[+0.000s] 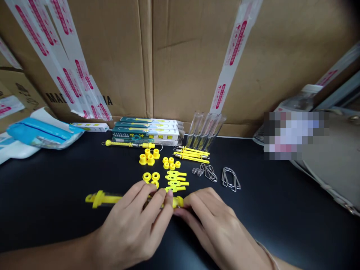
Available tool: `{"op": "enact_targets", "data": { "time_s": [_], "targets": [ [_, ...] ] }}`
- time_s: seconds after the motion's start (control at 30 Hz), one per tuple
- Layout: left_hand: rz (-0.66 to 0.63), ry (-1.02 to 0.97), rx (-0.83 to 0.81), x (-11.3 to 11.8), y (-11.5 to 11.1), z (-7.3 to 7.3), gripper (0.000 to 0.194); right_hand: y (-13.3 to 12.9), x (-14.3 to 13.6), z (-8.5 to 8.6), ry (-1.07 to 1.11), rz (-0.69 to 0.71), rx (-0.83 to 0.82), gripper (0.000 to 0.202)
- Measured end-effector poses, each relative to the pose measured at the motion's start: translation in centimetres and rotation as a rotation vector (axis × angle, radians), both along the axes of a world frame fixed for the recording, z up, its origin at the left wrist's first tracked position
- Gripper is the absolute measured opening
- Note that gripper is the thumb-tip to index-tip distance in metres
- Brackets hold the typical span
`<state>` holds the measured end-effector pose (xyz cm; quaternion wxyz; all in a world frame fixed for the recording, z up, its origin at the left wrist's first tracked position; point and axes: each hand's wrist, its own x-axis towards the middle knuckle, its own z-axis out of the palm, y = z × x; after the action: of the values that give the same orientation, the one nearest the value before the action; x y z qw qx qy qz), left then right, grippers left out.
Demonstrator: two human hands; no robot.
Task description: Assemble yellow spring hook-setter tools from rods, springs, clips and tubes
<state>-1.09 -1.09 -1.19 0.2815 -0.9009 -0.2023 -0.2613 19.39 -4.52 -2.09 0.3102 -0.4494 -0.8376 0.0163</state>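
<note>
A yellow and clear tube assembly [108, 199] lies level near the front of the black table. My left hand [137, 221] is wrapped round its middle, palm down. At its right end, my right hand [213, 225] pinches the yellow end piece [177, 202]; a small metal bit shows by the fingertips. Just beyond the hands are flat yellow hook pieces [177, 183], yellow rings [146, 176], small yellow caps [171, 163] and larger yellow collars [150, 159]. Small springs [197, 171] and bent metal wires [208, 172] lie to their right.
Behind stand stacked small boxes [146, 131] and clear tubes [205, 131]. Before them lie a finished-looking yellow scale [129, 144] and yellow rods [191, 154]. Larger wire loops [230, 179] are right; a blue packet [47, 131] is left. A bottle [298, 101] and bag [332, 157] stand right.
</note>
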Motion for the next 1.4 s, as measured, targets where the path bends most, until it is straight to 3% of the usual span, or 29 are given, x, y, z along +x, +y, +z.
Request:
{"op": "enact_targets", "data": {
  "time_s": [0.23, 0.4, 0.6, 1.07, 1.23, 1.4],
  "targets": [
    [0.075, -0.005, -0.006, 0.6, -0.7, 0.7, 0.034, -0.4, 0.1, 0.5, -0.097, -0.007, 0.024, 0.033],
    [0.058, 0.009, 0.011, 0.6, -0.7, 0.7, 0.032, 0.3, 0.3, 0.3, 0.157, 0.077, -0.198, 0.034],
    [0.051, 0.007, 0.040, 0.4, -0.7, 0.8, 0.029, 1.0, 0.1, 0.1, 0.294, 0.094, -0.228, 0.044],
    [0.017, 0.023, -0.014, 0.3, -0.5, 1.1, 0.030, 1.0, 0.0, 0.2, 0.305, 0.115, -0.162, 0.051],
    [0.051, 0.042, -0.059, 0.0, 0.1, 0.7, 0.036, 1.2, 0.8, 0.2, 0.317, 0.133, -0.086, 0.054],
    [0.081, 0.013, -0.012, -0.1, 0.4, 0.2, 0.029, 1.7, 1.7, 0.6, 0.312, 0.100, -0.045, 0.051]
  ]
}}
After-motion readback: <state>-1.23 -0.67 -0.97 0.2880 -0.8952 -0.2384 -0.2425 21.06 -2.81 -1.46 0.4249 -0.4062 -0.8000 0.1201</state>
